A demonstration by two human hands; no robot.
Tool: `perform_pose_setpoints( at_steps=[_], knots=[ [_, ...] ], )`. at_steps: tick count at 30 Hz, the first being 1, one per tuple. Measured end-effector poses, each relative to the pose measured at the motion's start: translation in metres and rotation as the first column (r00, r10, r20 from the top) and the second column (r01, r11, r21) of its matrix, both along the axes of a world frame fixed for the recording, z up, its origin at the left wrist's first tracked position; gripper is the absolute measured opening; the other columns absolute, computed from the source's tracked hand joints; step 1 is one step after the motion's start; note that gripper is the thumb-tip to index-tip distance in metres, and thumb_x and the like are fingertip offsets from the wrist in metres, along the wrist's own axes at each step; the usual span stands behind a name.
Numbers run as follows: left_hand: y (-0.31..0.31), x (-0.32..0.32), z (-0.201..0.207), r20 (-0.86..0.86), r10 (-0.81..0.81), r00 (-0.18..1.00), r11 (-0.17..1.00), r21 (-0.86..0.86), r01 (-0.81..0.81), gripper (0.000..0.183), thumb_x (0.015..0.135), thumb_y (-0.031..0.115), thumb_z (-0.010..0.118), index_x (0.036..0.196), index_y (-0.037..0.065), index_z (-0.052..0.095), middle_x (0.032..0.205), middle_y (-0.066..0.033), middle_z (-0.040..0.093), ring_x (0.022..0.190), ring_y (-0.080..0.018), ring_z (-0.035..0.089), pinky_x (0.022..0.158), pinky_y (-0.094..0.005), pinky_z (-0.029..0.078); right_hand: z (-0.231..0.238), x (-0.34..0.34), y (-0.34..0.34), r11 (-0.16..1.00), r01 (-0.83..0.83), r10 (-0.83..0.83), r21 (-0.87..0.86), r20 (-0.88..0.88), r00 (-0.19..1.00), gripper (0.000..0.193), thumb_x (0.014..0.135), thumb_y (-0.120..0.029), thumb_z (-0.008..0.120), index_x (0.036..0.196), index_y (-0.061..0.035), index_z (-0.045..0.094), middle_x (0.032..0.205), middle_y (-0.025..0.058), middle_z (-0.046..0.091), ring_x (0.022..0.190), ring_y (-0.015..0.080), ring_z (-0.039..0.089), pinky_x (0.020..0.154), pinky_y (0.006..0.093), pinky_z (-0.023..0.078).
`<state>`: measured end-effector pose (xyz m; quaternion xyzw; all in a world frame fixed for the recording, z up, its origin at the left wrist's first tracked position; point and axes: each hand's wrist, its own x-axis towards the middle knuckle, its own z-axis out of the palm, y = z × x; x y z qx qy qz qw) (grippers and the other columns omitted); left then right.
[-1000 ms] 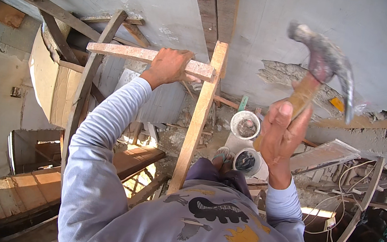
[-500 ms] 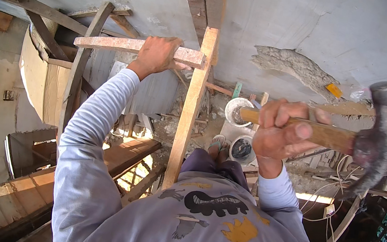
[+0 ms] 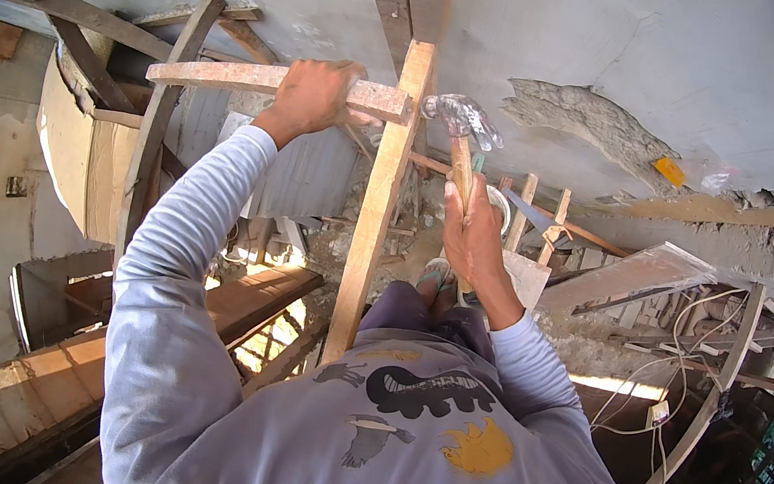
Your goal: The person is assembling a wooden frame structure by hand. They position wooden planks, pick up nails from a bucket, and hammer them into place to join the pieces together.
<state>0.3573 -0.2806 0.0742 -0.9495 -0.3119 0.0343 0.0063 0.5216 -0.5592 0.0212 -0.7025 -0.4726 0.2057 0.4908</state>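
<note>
My left hand [image 3: 311, 98] is wrapped round a pale, worn wooden bar [image 3: 216, 74] near its right end. That end meets the left side of an upright light-wood post [image 3: 374, 220]. The bar's left part lies across a grey, weathered upright [image 3: 160, 115]. My right hand [image 3: 480, 242] grips the wooden handle of a claw hammer [image 3: 462, 165]. The hammer's head is up beside the post's right side, level with the bar's end; whether it touches the wood I cannot tell. No nail can be made out.
A handsaw [image 3: 526, 209] hangs among short wooden uprights at right. Below my hands a white bucket [image 3: 499, 202] is partly hidden. Loose white cables [image 3: 675, 374] dangle beside a slanted timber [image 3: 704, 424]. A long plank [image 3: 261, 301] lies at lower left; a plastered wall [image 3: 563, 27] stands ahead.
My right hand has swung the hammer from the far right inward to the post, its head now up beside the wood. My left hand keeps its hold on the bar, almost unmoved.
</note>
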Motion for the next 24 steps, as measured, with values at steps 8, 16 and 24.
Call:
perform_pose_setpoints(
  at_steps=[8,16,24],
  knots=[
    [0.0,0.001,0.0,-0.044,0.017,0.999,0.999,-0.03,-0.019,0.084,0.071,0.077,0.079,0.119,0.009,0.07,0.095,-0.0092,0.077,0.092,-0.0305,0.076,0.08,-0.0464,0.059,0.013,0.012,0.015,0.878,0.063,0.086,0.475,-0.285,0.955,0.042,0.112,-0.04,0.052,0.123,-0.001,0.06,0.075,0.0051,0.055,0.059,0.0156,0.051,0.055,0.0278,0.042],
    [-0.002,-0.005,-0.001,-0.061,0.061,0.996,0.998,-0.028,-0.063,0.086,0.07,0.078,0.079,0.12,0.009,0.07,0.092,-0.0105,0.077,0.088,-0.0306,0.076,0.079,-0.0479,0.059,0.037,0.038,0.006,0.914,-0.034,0.199,0.405,-0.373,0.906,0.039,0.111,-0.031,0.053,0.129,0.0039,0.056,0.077,0.0141,0.059,0.064,0.0237,0.06,0.06,0.0368,0.046],
    [0.008,-0.01,-0.017,0.034,-0.039,0.999,0.996,0.087,0.036,0.085,0.071,0.078,0.079,0.12,0.008,0.069,0.093,-0.0119,0.077,0.086,-0.0316,0.076,0.079,-0.0456,0.059,0.003,0.003,0.015,0.999,-0.042,0.046,0.024,-0.145,0.988,0.041,0.109,-0.028,0.057,0.134,0.0038,0.054,0.071,0.0123,0.056,0.063,0.0181,0.059,0.058,0.0398,0.047]
  ],
)
